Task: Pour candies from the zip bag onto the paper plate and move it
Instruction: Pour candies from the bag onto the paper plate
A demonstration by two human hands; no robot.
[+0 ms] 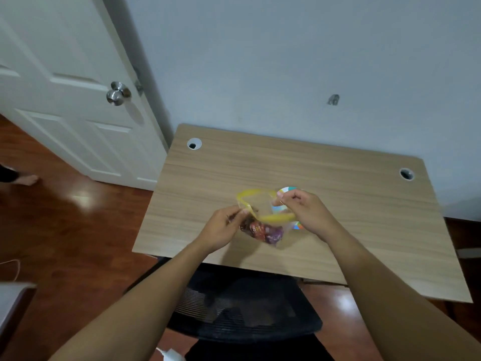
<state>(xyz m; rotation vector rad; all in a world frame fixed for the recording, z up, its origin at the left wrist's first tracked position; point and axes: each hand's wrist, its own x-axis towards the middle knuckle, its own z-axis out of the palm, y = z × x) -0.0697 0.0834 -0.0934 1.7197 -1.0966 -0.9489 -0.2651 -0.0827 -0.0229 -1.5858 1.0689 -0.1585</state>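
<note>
A clear zip bag (pixel 260 208) with a yellow zip strip hangs above the middle of the wooden desk (pixel 338 204), its mouth pulled wide. Wrapped candies (pixel 263 231), red, orange and purple, lie bunched in its lower corner. My left hand (pixel 221 227) pinches the near-left side of the mouth. My right hand (pixel 307 209) pinches the far-right side. A small paper plate (pixel 286 190) with a coloured rim lies on the desk under the bag and my right hand, mostly hidden.
Two cable holes (pixel 194 144) (pixel 406 174) sit near the desk's back corners by the wall. A black mesh chair (pixel 242 308) stands below the front edge. A white door (pixel 78 100) and wood floor are to the left, with a person's foot (pixel 26 179).
</note>
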